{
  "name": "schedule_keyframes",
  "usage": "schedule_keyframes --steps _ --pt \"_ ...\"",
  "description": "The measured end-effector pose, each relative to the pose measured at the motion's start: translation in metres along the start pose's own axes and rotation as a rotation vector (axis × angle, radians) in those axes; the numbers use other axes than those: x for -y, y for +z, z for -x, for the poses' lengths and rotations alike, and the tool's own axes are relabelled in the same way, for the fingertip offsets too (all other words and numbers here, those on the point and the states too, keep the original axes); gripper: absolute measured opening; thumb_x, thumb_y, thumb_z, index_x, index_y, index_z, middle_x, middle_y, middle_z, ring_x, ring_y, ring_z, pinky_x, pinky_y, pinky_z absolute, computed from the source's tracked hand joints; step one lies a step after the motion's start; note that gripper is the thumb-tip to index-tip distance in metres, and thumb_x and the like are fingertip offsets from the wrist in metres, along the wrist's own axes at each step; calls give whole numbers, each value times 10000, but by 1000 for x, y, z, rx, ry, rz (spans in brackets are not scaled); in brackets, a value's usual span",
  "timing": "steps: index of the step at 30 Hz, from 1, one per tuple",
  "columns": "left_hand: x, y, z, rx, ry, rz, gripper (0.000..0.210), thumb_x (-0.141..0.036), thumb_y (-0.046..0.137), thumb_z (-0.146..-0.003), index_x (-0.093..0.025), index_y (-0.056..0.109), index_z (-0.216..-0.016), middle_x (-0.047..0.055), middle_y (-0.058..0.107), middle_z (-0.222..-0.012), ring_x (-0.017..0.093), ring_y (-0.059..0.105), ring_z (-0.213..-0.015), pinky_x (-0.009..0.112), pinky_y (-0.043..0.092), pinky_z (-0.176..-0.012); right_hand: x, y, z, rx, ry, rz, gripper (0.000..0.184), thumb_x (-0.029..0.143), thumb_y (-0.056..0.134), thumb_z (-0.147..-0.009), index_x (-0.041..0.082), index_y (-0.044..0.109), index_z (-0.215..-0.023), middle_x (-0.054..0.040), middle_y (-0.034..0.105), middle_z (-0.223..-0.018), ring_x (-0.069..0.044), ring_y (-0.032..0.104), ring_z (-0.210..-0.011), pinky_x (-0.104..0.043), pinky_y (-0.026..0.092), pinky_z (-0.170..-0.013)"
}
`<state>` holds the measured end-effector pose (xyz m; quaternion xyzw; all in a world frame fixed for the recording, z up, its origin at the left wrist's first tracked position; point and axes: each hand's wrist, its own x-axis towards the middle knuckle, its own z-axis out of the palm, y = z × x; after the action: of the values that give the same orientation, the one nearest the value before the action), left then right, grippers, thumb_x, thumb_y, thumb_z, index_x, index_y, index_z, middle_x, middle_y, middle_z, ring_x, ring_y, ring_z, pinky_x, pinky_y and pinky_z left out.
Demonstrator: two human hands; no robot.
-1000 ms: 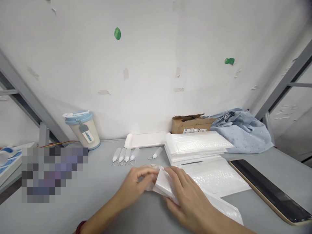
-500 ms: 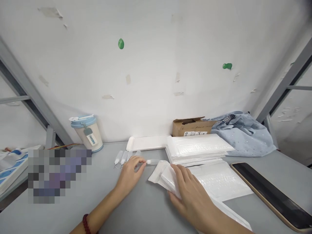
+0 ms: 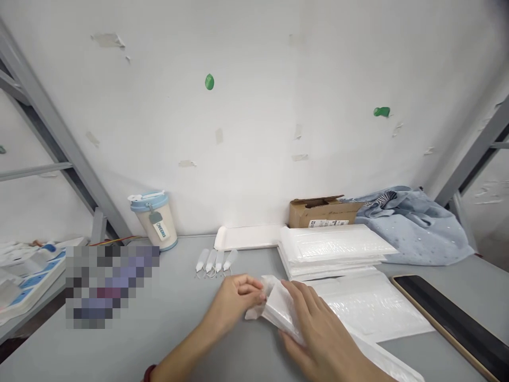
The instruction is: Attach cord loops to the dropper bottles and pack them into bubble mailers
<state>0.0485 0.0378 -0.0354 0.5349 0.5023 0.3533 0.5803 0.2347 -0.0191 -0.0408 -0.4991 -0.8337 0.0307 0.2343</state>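
Note:
My right hand (image 3: pixel 322 323) is closed around a white bubble mailer (image 3: pixel 280 307), keeping it bent so that its mouth gapes to the left. At that mouth, my left hand (image 3: pixel 234 300) has its thumb and fingers pinched together, with the fingertips partly behind the flap. Whatever is between them is hidden. Several small translucent squeeze bottles (image 3: pixel 219 259) with white caps lie in a row on the table, beyond my left hand. Another flat bubble mailer (image 3: pixel 369 305) lies under and beyond my right hand, beside a stack of bubble mailers (image 3: pixel 338 245).
A cardboard box (image 3: pixel 322 214) and a light blue cloth (image 3: pixel 417 233) stand behind the stack. At right lies a large phone (image 3: pixel 449 318). A cup with a blue lid (image 3: pixel 157 223) is at back left, near a power strip (image 3: pixel 35 286). A pale flat tray (image 3: pixel 248 237) rests against the wall.
My left hand has moved right, from beside the mailer to its mouth. The small squeeze bottle it was pinching is out of sight now. The whole view has shifted slightly.

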Motion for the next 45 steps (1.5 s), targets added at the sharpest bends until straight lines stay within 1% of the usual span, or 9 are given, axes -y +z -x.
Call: schedule_keyframes --steps 3,7,10,15,26,31,36,40,45 --pt "2 10 6 45 -18 -18 305 -420 694 -612 -129 626 -673 -1 613 -576 112 504 -510 228 359 -523 2 -1 0 21 11 -13 600 167 473 -721 170 294 -1293 -144 496 -1177 -283 503 -1018 -444 480 -791" --pt "0 16 13 114 119 -180 477 -536 462 -791 -168 476 -488 -39 409 -481 102 373 -481 237 306 -501 2 -2 0 41 13 -14 595 162 475 -717 159 301 -1286 -151 489 -1182 -286 501 -1021 -443 487 -782" --pt "-3 20 20 113 230 -257 515 -501 249 -894 -186 474 -555 -13 464 -573 138 439 -581 254 368 -582 0 -1 0 32 -4 -15 589 163 471 -733 159 285 -1291 -151 481 -1192 -283 494 -1037 -440 486 -796" --pt "0 23 25 70 399 -579 359 -413 449 -841 -191 484 -562 25 546 -672 201 498 -787 295 384 -734 -1 1 0 -16 -31 -2 566 181 479 -763 165 266 -1286 -153 495 -1160 -281 510 -1005 -439 496 -778" --pt "-7 23 29 9 178 -585 363 -461 491 -786 -175 454 -567 -14 425 -656 165 439 -704 253 338 -622 -1 3 1 -50 -50 10 581 177 502 -755 172 264 -1285 -146 487 -1168 -284 504 -1009 -435 504 -764" --pt "-12 21 27 289 28 -232 232 -376 524 -754 -157 507 -677 -37 429 -627 125 413 -615 235 321 -578 -1 4 1 -35 -37 2 578 176 502 -748 168 272 -1279 -148 489 -1160 -290 500 -1007 -438 503 -758" --pt "-15 22 30 67 104 -473 286 -382 559 -730 -166 467 -565 -32 431 -618 148 428 -667 251 316 -611 -1 6 2 -44 -44 0 576 179 496 -760 161 254 -1282 -155 470 -1177 -295 485 -1023 -451 494 -774" --pt "-18 20 33 291 -38 -133 191 -337 602 -711 -147 585 -732 -17 576 -685 157 532 -713 251 381 -681 -1 6 1 -40 -43 0 581 177 498 -757 168 247 -1281 -155 464 -1178 -297 482 -1023 -451 491 -772" --pt "-18 20 29 271 -191 38 229 -308 677 -645 -137 624 -788 11 655 -727 184 592 -755 271 413 -710 0 4 0 1 -20 -31 566 184 496 -755 179 265 -1272 -144 474 -1168 -289 489 -1008 -443 486 -762"
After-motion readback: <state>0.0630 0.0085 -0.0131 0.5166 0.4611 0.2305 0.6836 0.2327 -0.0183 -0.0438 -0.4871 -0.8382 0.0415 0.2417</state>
